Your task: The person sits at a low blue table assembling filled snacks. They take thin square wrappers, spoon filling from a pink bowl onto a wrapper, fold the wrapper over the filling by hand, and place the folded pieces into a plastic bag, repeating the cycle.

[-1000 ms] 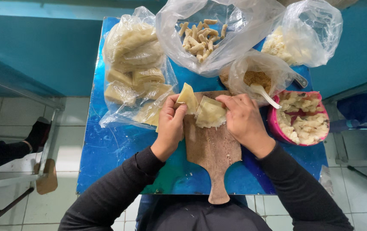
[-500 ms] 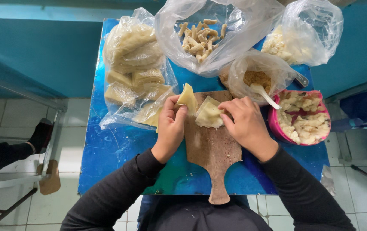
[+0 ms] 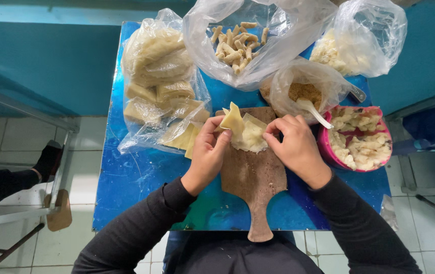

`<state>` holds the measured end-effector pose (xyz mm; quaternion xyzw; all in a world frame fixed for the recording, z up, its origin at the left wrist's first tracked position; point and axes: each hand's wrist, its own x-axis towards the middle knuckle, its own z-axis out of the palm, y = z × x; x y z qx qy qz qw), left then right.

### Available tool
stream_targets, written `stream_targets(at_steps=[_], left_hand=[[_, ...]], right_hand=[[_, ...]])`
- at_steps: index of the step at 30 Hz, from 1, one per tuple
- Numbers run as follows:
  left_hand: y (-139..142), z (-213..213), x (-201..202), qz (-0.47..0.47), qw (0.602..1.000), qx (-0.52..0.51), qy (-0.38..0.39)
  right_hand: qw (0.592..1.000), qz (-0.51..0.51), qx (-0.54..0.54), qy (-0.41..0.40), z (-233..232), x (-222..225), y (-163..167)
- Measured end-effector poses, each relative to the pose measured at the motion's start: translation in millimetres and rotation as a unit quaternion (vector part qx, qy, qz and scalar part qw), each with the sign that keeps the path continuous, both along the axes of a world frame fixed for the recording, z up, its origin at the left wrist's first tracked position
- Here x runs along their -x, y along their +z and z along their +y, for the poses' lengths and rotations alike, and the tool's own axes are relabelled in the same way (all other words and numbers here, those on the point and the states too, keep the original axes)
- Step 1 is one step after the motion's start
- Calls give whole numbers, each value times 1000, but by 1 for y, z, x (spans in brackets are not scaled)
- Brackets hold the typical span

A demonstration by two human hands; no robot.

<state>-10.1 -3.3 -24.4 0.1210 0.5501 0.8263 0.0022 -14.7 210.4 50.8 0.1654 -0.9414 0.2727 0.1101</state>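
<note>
A pale dough wrapper lies on the far end of a wooden paddle board, one corner folded up. My left hand pinches its left corner, thumb and fingers on the raised flap. My right hand pinches the wrapper's right edge from the other side. Both hands rest over the board, close together.
A blue table holds a bag of stacked wrappers, a bag of fried rolls, another bag of pale pieces, a bag of brown filling with a white spoon, and a pink bowl of white chunks.
Both hands have kept pinching the wrapper, shifting slightly; the folded corner stands a little higher.
</note>
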Motion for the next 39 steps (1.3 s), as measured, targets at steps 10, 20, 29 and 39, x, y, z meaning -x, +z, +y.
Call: stream_targets(at_steps=[10, 20, 29, 39], left_hand=[[-3, -1, 4, -11, 1000, -8, -6], [-3, 0, 4, -15, 1000, 7, 2], [-5, 0, 4, -13, 1000, 3, 0], [-4, 1, 3, -7, 1000, 14, 5]], right_hand=[[999, 29, 22, 9, -3, -1, -1], [1000, 2, -2, -27, -4, -4, -3], [993, 109, -21, -27, -8, -11, 2], [994, 92, -38, 45, -10, -9, 2]])
